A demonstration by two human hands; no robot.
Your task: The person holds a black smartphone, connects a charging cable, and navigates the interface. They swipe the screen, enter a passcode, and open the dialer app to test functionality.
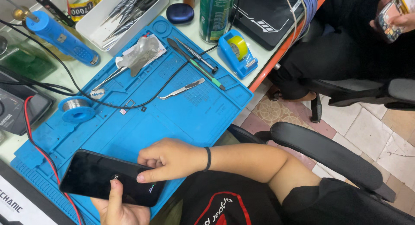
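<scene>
The phone (110, 177) lies screen up at seven o'clock, over the near edge of the blue mat (181, 117). The left hand (116, 205) cradles it from below, its grip clamped on the phone with the thumb laid on the glass. The right hand (168, 159) comes in from three o'clock, fingers curled, forefinger tip pressing the screen near its right end.

Tweezers (181, 89), a solder spool (77, 109) and a black cable (142, 101) lie on the mat at twelve o'clock, well apart from the phone. A tape dispenser (237, 52) stands on the bench (259, 62) at one o'clock. Another person's hand (395, 15) holds a second phone at two o'clock, above tiled floor (371, 130).
</scene>
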